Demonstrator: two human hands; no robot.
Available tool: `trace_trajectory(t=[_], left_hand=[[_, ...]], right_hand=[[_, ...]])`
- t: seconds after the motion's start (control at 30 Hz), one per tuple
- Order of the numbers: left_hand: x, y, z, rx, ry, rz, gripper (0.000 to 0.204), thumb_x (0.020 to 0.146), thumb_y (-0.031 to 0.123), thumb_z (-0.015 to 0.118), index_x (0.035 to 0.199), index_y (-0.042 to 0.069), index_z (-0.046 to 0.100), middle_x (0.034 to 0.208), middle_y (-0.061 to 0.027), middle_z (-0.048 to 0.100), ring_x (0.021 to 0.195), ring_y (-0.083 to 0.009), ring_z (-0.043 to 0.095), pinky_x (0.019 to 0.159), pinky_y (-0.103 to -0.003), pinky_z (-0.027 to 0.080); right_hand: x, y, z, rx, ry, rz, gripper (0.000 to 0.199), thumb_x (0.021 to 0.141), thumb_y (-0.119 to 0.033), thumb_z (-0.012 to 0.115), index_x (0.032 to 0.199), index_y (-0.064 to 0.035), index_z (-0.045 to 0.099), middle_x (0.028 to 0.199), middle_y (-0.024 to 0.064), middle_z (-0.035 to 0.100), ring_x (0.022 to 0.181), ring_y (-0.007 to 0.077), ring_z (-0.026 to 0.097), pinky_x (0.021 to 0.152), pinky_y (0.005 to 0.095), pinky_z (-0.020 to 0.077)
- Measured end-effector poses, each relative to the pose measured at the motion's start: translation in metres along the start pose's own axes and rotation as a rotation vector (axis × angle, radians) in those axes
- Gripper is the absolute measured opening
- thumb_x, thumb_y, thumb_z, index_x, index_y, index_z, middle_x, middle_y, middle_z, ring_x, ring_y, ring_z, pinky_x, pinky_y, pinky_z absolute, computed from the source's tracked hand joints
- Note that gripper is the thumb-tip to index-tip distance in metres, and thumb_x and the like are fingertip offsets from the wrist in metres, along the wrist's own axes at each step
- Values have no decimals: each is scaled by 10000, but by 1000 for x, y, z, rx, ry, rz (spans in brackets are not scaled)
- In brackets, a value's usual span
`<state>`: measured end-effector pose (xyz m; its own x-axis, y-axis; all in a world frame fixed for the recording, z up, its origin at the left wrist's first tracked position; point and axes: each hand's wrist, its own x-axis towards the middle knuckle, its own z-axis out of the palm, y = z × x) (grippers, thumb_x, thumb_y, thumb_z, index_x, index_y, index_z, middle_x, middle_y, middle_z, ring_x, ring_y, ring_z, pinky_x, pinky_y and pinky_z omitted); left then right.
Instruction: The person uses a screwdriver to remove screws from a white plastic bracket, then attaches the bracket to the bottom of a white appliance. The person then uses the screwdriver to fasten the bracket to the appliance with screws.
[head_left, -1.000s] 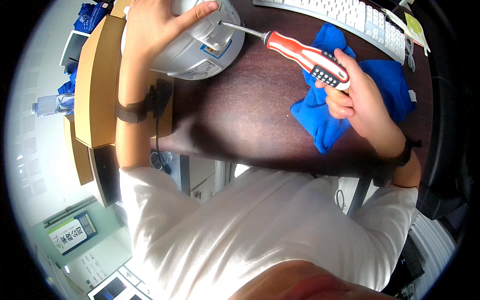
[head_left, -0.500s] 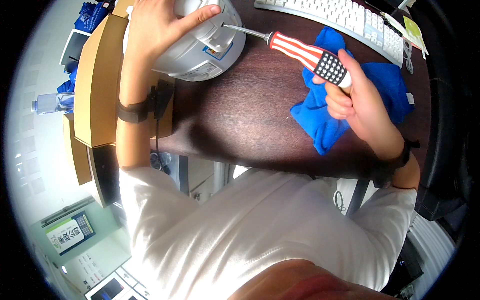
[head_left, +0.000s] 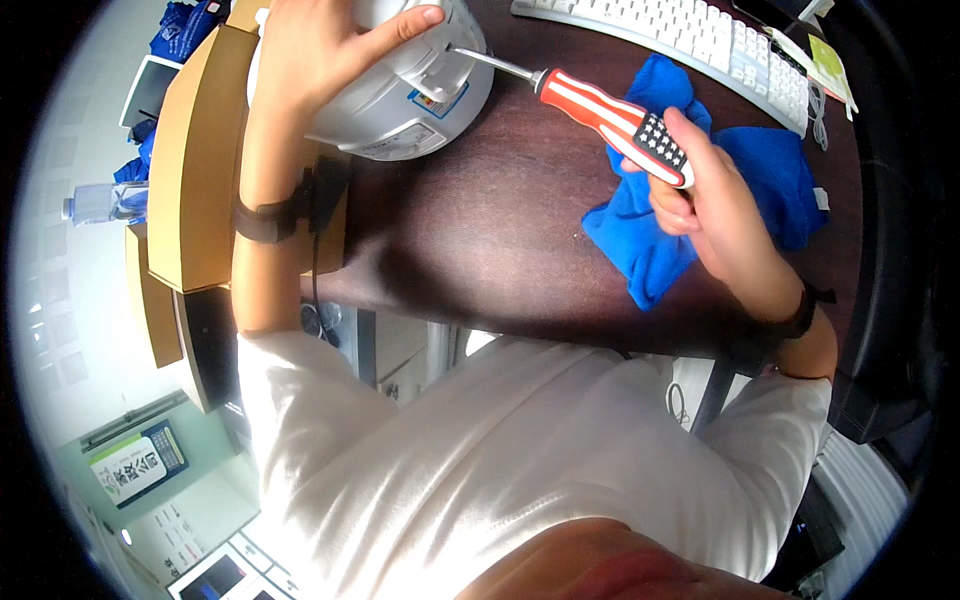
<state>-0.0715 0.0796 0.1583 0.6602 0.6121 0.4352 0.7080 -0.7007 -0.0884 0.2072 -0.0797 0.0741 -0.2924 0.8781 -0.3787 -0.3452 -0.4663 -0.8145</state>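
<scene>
A screwdriver (head_left: pixel 600 112) with a red, white and black star-and-stripe handle is gripped by the handle end in my right hand (head_left: pixel 715 195). Its metal shaft points left, and the tip meets the side of a white rounded appliance (head_left: pixel 400 130), like a rice cooker, beside its grey-white latch part. My left hand (head_left: pixel 315 50) lies over the top of the appliance with the thumb stretched out to the right; the other fingers run off the upper edge. Under and behind my right hand a crumpled blue cloth (head_left: pixel 640 240) rests on the dark wooden table (head_left: pixel 480 230).
A white keyboard (head_left: pixel 680 40) stands at the far right, with papers and a cable next to it. Cardboard boxes (head_left: pixel 195 170) stack up at the left, beside a clear plastic bottle (head_left: pixel 105 204). A black chair (head_left: pixel 880 300) is at the right edge.
The screwdriver's handle has rolled in my right hand, so its stripes and stars show differently. My right hand has shifted slightly; my left hand stays on the appliance.
</scene>
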Motion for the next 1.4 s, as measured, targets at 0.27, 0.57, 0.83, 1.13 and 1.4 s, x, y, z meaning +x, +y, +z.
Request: trace_trajectory(t=[0.27,0.57,0.83,1.13,1.4], left_hand=[[1,39,-15,-130,-72,304,592,588,434,771,1051,97,625,1099,-86,583,1086,-287,511,930,-413,351],[-5,47,-2,125,-78,345,193,734,270,678,917,223,719,1085,25,631,1223,-263,442,942,-467,319],[-8,42,-4,193,-85,359,285,808,198,640,1077,107,619,1131,-110,583,1204,-252,465,954,-529,317],[-3,0,-15,-486,29,-357,259,894,280,560,1016,68,646,1001,-82,637,1065,-253,552,810,-325,418],[6,-3,-11,-120,8,-193,236,865,193,502,847,-30,580,799,-190,563,784,-336,550,715,-391,437]], right_hand=[[0,-11,-1,244,-125,220,553,938,-501,357,882,14,550,451,-68,252,356,44,209,360,215,169],[-1,-15,5,141,-82,161,588,931,-557,327,842,-18,544,474,-49,301,350,42,235,351,205,176],[6,-11,8,-1441,328,-1089,437,708,-264,757,998,-25,535,810,116,604,662,228,622,552,303,496],[16,-18,-2,-1506,263,-1035,443,704,-257,750,1013,-27,533,833,134,614,701,257,637,568,322,508],[21,-27,-11,-1594,240,-1026,424,729,-244,735,1022,-23,522,815,147,598,685,296,632,576,350,509]])
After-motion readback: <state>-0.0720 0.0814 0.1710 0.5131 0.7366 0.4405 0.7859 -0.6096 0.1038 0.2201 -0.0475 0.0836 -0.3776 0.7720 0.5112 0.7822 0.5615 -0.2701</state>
